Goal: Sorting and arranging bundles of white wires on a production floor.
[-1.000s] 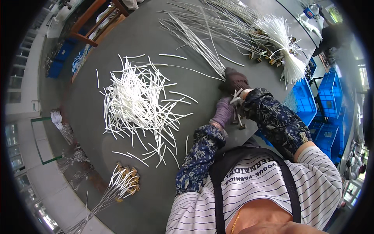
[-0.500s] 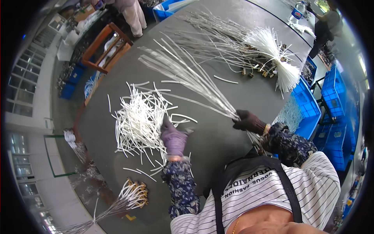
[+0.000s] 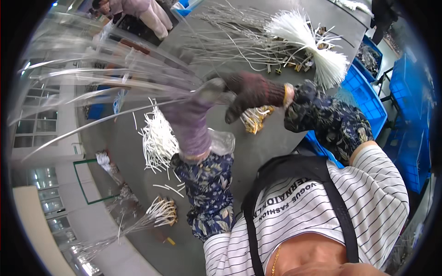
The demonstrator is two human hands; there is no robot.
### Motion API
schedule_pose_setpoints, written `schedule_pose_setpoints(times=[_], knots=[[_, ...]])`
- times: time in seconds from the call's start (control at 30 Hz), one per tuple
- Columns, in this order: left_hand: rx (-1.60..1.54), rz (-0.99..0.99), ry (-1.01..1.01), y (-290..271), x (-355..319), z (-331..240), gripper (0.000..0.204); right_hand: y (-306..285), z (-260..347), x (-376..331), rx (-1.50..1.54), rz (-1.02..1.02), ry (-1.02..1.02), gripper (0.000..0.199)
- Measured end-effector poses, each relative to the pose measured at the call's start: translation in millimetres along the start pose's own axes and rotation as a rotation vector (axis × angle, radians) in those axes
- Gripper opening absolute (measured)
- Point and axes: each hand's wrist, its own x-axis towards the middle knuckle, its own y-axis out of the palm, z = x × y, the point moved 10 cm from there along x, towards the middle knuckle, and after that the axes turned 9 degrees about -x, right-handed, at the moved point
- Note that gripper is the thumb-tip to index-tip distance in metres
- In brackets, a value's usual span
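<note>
A bundle of grey wires [image 3: 133, 85] fans out to the left, raised above the table and smeared by motion. My left hand [image 3: 195, 108], in a purple glove with dark fingertips, is closed around it. Close beside it, my right hand [image 3: 253, 92] in a dark maroon glove grips the same bundle. Brass-coloured wire ends [image 3: 255, 119] show just below my right hand. Past my left forearm lies a heap of short white tubes [image 3: 159, 138], partly hidden by my left arm. A piece of clear plastic [image 3: 222, 141] shows by my left wrist.
At the far right of the grey table [image 3: 258, 156] lie more wires [image 3: 230, 39] and a tied white tube bunch [image 3: 329, 62]. Another wire bundle [image 3: 161, 211] with white-sleeved ends sits near left. Blue crates [image 3: 366, 99] stand to the right. A person [image 3: 142, 14] stands beyond the table.
The wire bundle has been lifted and swung to the left. My left hand has left the white tubes and come to the bundle, beside my right hand, which has moved forward and left.
</note>
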Motion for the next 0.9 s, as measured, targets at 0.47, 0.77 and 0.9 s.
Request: schedule_pose_setpoints(times=[0.47,0.77,0.9], knots=[[-0.986,0.061,-0.344,84,71,-31,0.062,56,-103,52,0.560,0.274,0.074,0.031],[-0.930,0.024,-0.437,83,37,-4,0.031,-30,-15,5,0.074,0.125,-0.076,0.083],[-0.304,-0.283,-0.593,29,23,-12,0.042,-92,101,3,0.015,0.092,-0.799,0.076]])
